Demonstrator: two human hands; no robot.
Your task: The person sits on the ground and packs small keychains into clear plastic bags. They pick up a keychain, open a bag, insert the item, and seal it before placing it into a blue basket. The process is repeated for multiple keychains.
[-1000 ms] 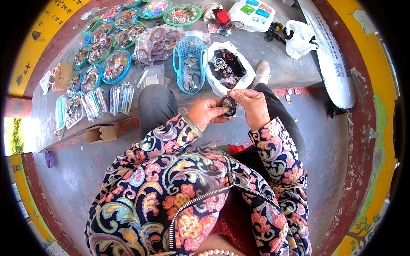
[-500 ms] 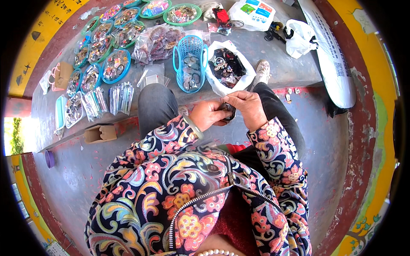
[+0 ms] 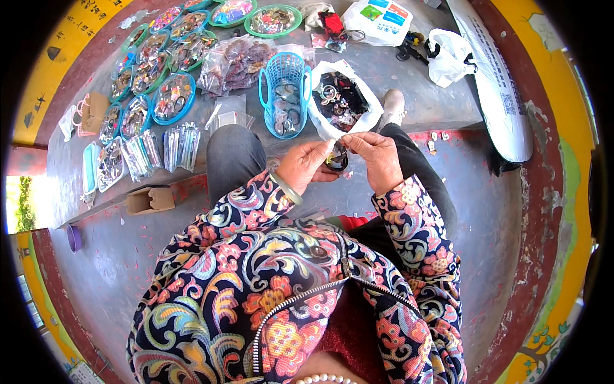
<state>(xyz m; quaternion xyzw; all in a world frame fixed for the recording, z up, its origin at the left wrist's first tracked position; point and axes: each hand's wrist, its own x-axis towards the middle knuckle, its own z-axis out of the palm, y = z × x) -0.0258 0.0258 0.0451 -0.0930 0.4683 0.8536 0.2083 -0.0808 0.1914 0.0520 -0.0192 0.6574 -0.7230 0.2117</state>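
The left hand (image 3: 307,166) and right hand (image 3: 377,160) meet above the knees, both pinched on a small dark ring (image 3: 336,158). The ring sits between them: at 3 o'clock from the left hand, at 9 o'clock from the right. The left thumb and fingers close on its left edge, the right fingertips on its upper right edge, so both hands are narrow and holding it. A pale bangle (image 3: 286,188) circles the left wrist.

At 12 o'clock from the ring, near, lies an open white bag (image 3: 318,115) full of dark trinkets. Just beside the bag, at its 9 o'clock, stands a blue basket (image 3: 283,70) on the grey surface (image 3: 409,96). Farther off at 10 o'clock, round trays (image 3: 173,97) of small goods lie in rows. A cardboard box (image 3: 148,200) lies at 9 o'clock, well apart from the hands.
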